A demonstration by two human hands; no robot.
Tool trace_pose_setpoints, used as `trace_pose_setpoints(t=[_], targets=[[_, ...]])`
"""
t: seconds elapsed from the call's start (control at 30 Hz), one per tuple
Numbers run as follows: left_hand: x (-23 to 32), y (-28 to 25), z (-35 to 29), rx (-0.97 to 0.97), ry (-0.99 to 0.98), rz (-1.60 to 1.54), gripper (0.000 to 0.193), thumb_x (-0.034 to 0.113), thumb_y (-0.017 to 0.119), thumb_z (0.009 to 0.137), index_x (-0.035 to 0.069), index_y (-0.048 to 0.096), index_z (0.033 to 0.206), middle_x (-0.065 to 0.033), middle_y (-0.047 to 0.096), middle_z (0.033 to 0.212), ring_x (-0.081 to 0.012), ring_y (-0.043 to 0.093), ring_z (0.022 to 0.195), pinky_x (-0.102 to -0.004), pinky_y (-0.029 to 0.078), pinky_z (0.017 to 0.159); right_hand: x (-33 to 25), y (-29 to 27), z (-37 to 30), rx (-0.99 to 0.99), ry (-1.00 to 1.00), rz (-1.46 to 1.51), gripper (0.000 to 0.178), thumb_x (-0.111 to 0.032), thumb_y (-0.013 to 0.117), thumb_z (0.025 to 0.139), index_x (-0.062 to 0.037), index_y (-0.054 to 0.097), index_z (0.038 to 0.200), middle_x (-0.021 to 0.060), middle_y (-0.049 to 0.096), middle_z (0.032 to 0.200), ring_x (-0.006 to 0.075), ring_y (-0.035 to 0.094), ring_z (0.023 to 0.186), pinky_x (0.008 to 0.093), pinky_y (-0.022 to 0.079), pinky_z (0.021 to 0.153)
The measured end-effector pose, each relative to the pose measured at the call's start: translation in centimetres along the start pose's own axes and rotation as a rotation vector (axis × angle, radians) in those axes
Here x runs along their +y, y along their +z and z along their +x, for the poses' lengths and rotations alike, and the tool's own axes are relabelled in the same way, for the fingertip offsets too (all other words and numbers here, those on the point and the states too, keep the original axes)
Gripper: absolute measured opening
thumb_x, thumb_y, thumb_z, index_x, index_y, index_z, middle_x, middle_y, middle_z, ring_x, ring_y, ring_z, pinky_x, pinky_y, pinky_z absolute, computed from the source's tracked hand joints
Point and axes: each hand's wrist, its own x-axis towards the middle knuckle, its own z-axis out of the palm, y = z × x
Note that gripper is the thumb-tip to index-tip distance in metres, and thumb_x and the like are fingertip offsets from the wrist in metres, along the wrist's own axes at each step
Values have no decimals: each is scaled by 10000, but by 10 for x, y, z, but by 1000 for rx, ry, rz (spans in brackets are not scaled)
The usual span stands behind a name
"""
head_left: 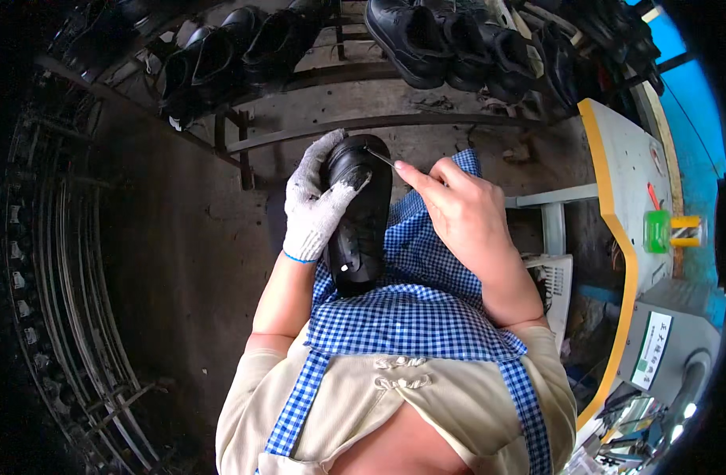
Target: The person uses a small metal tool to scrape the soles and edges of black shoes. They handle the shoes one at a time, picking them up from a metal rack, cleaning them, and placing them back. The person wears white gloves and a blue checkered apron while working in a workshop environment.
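Note:
A black lace-up shoe (361,237) rests over my lap on a blue-and-white checked apron (410,317), its rounded end pointing away from me. My left hand (309,207), in a white knit glove with dark-stained fingertips, is closed around the shoe's far part from the left. Between the bare fingers of my right hand (467,218) is a thin metal pointed tool (380,157). Its tip meets the shoe near the rounded far end. The tool's handle is hidden inside my hand, so its exact kind cannot be made out.
Racks ahead carry several black shoes (414,39), with a metal rail (387,121) below them. On the right stands a white table with a yellow edge (616,214), bearing a green container (657,231) and a grey machine (672,340). Metal racking (78,293) lines the left.

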Motion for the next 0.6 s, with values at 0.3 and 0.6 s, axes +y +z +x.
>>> trace_pose_setpoints(t=[0.3, 0.6], targets=[[1, -3, 0, 37, -40, -50, 598, 107, 744, 755, -17, 501, 1286, -113, 600, 1180, -177, 578, 1066, -300, 455, 954, -1, 18, 2, 49, -16, -6, 461, -80, 639, 780, -231, 622, 1215, 36, 536, 802, 221, 606, 589, 346, 516, 515], [1, -4, 0, 38, -40, -77, 581, 94, 732, 767, -14, 496, 1286, -114, 595, 1189, -179, 574, 1073, -302, 453, 957, -2, 27, 2, 75, -6, 38, 469, -88, 643, 784, -238, 618, 1227, 42, 535, 798, 229, 604, 579, 345, 518, 514]])
